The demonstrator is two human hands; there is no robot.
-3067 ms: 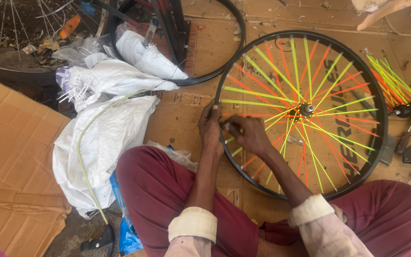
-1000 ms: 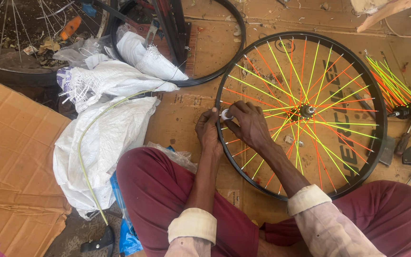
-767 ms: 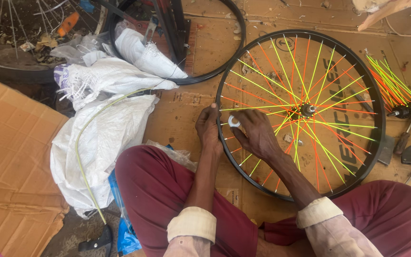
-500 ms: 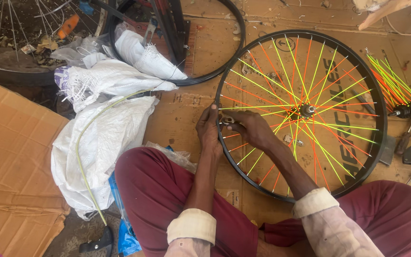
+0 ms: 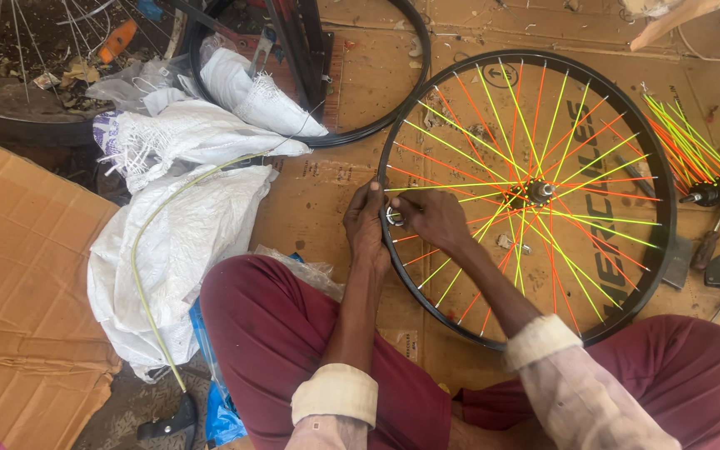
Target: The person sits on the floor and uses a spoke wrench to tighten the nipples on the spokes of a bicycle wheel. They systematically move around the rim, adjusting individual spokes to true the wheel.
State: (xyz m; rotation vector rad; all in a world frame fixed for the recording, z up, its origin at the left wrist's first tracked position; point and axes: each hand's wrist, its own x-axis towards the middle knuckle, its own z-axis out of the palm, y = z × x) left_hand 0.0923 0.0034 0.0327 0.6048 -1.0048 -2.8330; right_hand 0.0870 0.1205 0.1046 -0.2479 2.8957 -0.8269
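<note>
Wheel (image 5: 535, 196): laid flat on the cardboard floor (image 5: 335, 179), with orange and yellow spokes.
Left hand (image 5: 366, 223): curled around the wheel's black rim.
Right hand (image 5: 426, 218): closed on a small metal tool (image 5: 395, 217) at the rim.
White sacks (image 5: 185, 217): piled to the left.

I'm wearing maroon trousers (image 5: 293, 333), a pale long-sleeved shirt, cuffs rolled back above both wrists, left cuff (image 5: 335, 393) cream, right sleeve (image 5: 576, 392) faintly patterned, hands bare.

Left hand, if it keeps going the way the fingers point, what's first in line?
The left hand already rests on the black wheel rim; straight on, likely the right hand and the orange and yellow spokes. Depth unclear.
</note>
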